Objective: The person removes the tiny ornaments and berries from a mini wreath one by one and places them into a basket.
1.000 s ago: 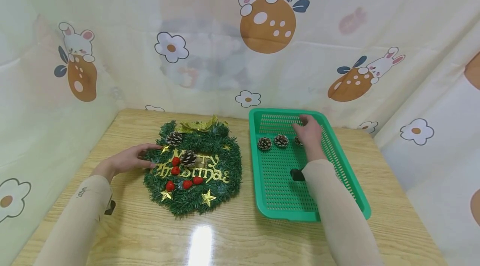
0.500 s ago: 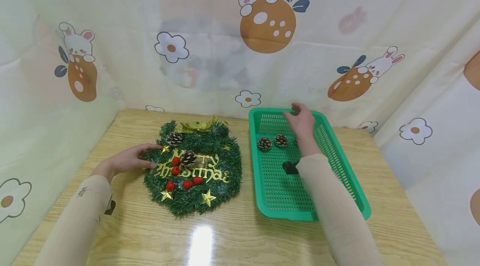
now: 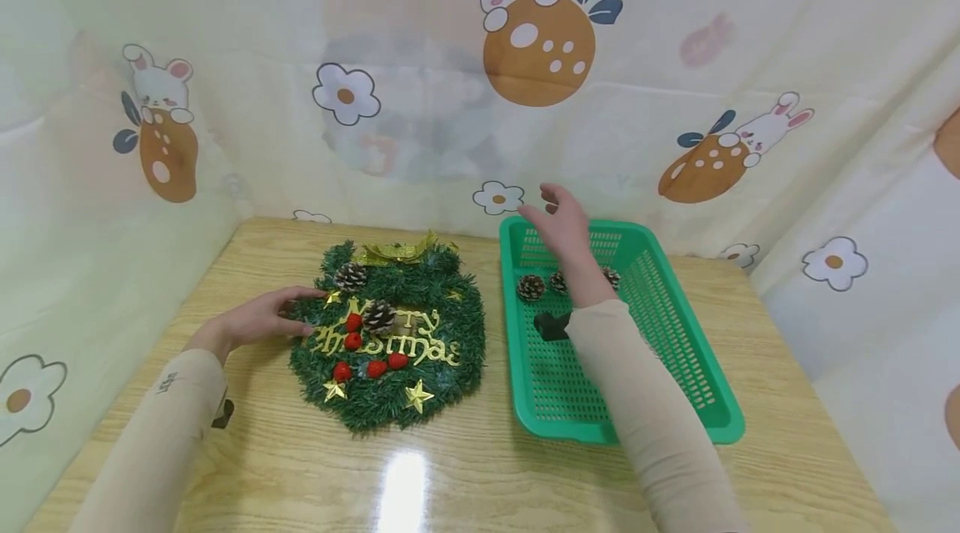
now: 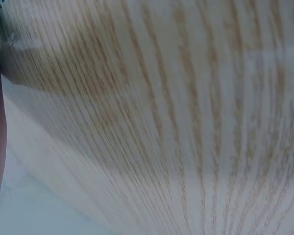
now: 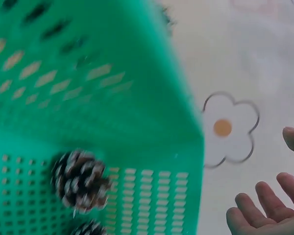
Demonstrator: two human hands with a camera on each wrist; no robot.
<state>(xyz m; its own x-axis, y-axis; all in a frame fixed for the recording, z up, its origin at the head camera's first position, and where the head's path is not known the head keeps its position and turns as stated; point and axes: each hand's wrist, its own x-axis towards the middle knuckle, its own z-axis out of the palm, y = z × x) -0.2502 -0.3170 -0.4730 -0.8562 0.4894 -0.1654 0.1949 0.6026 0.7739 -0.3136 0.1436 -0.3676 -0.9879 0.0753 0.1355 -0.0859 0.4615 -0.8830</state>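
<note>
A green Christmas wreath [image 3: 459, 308] lies on the table with gold "Merry Christmas" lettering, red berries [image 3: 377, 369] and gold stars [image 3: 417, 396]. One pine cone [image 3: 378, 317] sits over the lettering, another [image 3: 351, 277] at the upper left. My left hand [image 3: 262, 319] rests at the wreath's left edge, fingers and thumb apart. My right hand [image 3: 562, 226] is raised above the far end of the green basket [image 3: 514, 366], fingers loosely bent, nothing in them. Three pine cones [image 3: 531, 288] lie in the basket, partly behind the right arm; one pine cone [image 5: 82, 180] shows clearly in the right wrist view.
The wooden table [image 3: 300, 466] meets a curtain [image 3: 420, 149] printed with rabbits and flowers at the back and sides. A gold bow [image 3: 397, 251] tops the wreath. The basket's raised walls stand to the wreath's right.
My right hand has moved up and left from inside the basket to above its far rim. My left hand and the wreath have stayed in place.
</note>
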